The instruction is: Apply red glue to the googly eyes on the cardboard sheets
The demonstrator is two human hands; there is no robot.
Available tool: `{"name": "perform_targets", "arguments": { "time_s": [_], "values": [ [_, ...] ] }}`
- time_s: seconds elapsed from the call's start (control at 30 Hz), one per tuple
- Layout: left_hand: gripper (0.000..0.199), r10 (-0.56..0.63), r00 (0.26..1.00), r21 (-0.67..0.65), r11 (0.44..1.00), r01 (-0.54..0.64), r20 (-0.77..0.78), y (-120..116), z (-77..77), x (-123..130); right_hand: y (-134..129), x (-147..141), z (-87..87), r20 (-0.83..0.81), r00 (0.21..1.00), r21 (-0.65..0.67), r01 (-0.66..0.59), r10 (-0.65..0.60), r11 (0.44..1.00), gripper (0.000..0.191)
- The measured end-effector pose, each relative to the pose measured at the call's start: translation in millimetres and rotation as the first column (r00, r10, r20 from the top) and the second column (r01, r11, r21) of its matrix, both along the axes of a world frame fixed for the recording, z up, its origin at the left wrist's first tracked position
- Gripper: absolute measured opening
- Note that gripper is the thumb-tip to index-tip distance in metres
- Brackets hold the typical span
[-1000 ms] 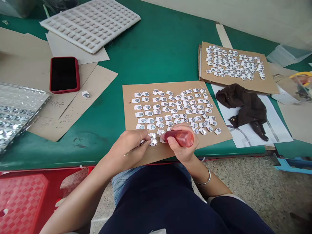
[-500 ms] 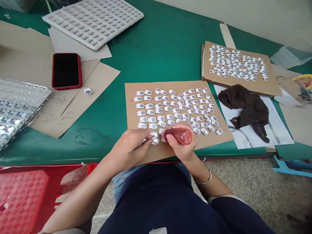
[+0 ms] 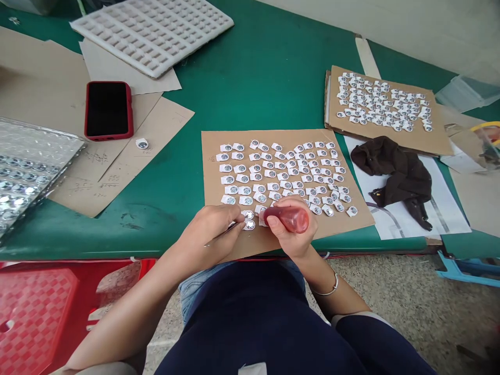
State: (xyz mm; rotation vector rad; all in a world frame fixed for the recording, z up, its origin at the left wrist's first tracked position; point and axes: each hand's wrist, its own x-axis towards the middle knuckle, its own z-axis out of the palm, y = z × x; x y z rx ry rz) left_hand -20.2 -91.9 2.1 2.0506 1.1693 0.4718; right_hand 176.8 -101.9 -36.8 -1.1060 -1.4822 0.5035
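My left hand (image 3: 214, 227) pinches a thin metal tool (image 3: 221, 235) at the lower left of a cardboard sheet (image 3: 211, 208). Right beside its fingertips lie two round silver pieces (image 3: 249, 225) on white backings. Wrapped in my right hand (image 3: 297, 237) is a red squeeze bottle (image 3: 291, 219), tilted with its narrow end toward the left hand. That tip is over the sheet, and what it touches cannot be made out. Rows of small round pieces on white tabs (image 3: 279, 165) cover the sheet above both hands.
A second cardboard (image 3: 437, 136) with similar pieces lies at the back right, near a dark brown cloth (image 3: 406, 172). To the left are a red-cased phone (image 3: 109, 110), a clear tray (image 3: 27, 182) of silver pieces and a white gridded tray (image 3: 156, 34).
The view has shifted very slightly. Both hands keep nearly the same pose, with the tool and the bottle still held.
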Motion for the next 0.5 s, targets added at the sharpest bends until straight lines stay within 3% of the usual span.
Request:
{"name": "perform_targets", "arguments": {
  "time_s": [0.5],
  "values": [
    [0.010, 0.011, 1.000, -0.003, 1.000, -0.011, -0.007, 1.7, -2.1, 0.4, -2.0, 1.0, -1.7, -0.031, 0.999, 0.002, -0.020, 0.020, 1.000, 0.025]
  ]
}}
